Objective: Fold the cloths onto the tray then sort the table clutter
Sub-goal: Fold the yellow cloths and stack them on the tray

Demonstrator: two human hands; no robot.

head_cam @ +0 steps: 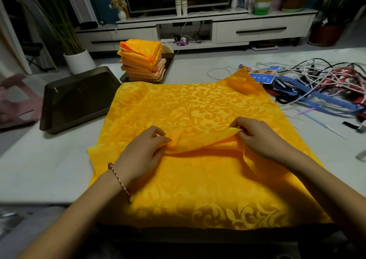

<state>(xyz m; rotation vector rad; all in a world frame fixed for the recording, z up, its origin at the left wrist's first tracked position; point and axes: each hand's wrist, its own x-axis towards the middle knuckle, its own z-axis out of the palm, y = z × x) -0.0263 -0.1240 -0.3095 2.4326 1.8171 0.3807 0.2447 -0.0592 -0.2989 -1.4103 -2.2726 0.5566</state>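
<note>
Two trays sit left — a dark tray (79, 98), then a second tray (169, 63) bearing folded cloths (141, 60). Centre, the left hand (142, 151) and right hand (261, 137) each pinch a raised fold of the yellow cloth (188, 104) spread on the table (49, 169); cables (316, 84) lie right.

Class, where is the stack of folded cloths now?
Head view: the stack sits on a tray, far left of centre, behind the spread cloth and right of the other tray.
</note>
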